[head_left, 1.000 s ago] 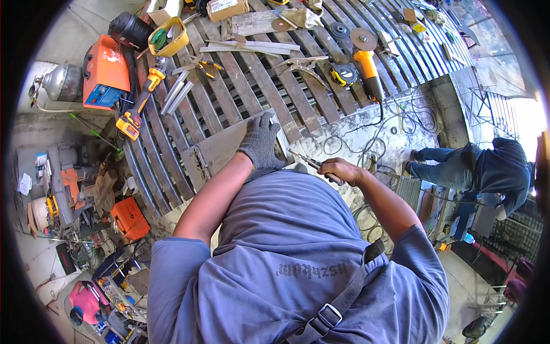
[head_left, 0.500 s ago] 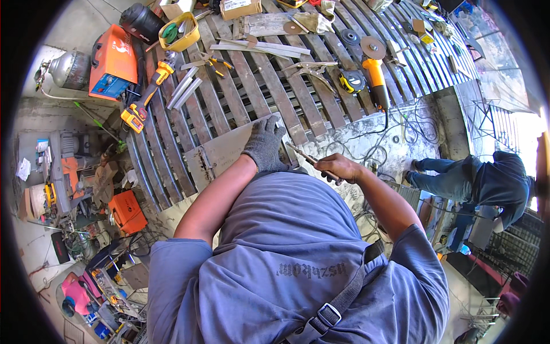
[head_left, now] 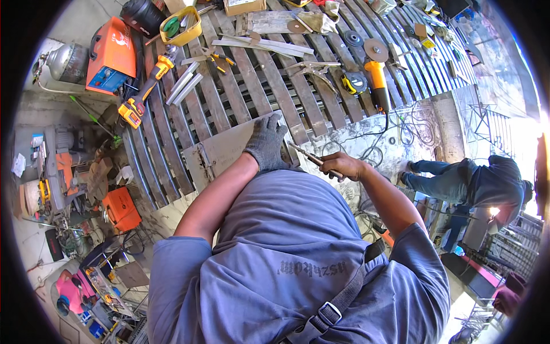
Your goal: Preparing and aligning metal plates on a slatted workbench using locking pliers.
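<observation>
Centre frame: gloved left hand [head_left: 266, 143], fingers spread, pressing flat on grey metal sheet [head_left: 223, 150] lying on slatted counter [head_left: 252, 80]. Bare right hand [head_left: 342, 166], fingers clenched round thin metal rod [head_left: 309, 156], just right of sheet.

A person in a short-sleeved blue-grey cotton T-shirt [head_left: 286, 258] with faded dark lettering fills the lower centre. A grey webbing strap [head_left: 344, 295] with a metal buckle crosses it. The left hand [head_left: 266, 143] wears a dark grey knitted glove; the right hand [head_left: 342, 166] is bare.

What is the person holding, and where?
The bare right hand grips a thin metal rod at its near end. The gloved left hand presses flat on a metal plate.
</observation>
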